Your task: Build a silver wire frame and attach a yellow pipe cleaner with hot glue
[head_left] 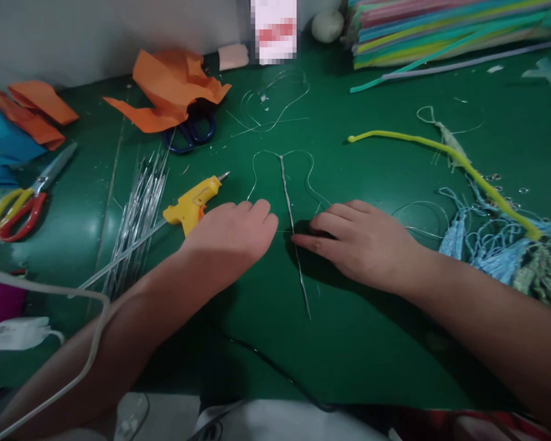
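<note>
Between my hands a twisted silvery wire stem lies roughly upright in view on the green table. From its top a thin pale strand curves down each side, the left strand to my left hand and the right strand to my right hand. My left hand is closed, knuckles up, around the left strand; its fingertips are hidden. My right hand is curled around the right strand, its index finger stretched to touch the stem. A faint strand crosses the stem between the hands.
A yellow glue gun lies beside my left hand, near a bundle of wires. Further left are scissors. Orange paper partly covers blue-handled scissors. Blue tassels and a yellow pipe cleaner lie right.
</note>
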Available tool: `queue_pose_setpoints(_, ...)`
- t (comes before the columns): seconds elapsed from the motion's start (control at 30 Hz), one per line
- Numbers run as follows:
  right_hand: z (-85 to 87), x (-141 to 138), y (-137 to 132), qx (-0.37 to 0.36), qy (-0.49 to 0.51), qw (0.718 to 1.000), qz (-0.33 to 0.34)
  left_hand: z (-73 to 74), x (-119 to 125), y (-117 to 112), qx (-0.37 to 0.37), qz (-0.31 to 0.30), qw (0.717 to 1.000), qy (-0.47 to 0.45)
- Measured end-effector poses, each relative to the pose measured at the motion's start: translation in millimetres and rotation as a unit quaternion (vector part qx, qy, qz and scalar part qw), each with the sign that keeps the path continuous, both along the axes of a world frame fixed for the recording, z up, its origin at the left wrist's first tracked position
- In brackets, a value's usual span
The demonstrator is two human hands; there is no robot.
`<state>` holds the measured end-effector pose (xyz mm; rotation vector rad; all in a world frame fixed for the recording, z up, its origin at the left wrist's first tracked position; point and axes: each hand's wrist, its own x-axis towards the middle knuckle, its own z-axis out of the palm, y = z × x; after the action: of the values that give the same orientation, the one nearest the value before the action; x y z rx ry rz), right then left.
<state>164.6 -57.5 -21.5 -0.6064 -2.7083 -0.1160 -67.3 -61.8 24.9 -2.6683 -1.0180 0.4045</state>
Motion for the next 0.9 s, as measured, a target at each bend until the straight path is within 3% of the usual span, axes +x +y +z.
queue_pose_setpoints(0.57, -4.9, -2.9, 0.1, -0.009, 0.028, 0.996, -0.082, -0.7, -1.2, -1.9, -0.007, 0.0, 1.0, -0.028)
queue_pose_setpoints(0.9, -6.5, -7.8, 1.2, -0.003, 0.035, 0.997, -0.07, 3.8, 1.4, -1.4, -0.031, 0.014, 0.999, -0.008)
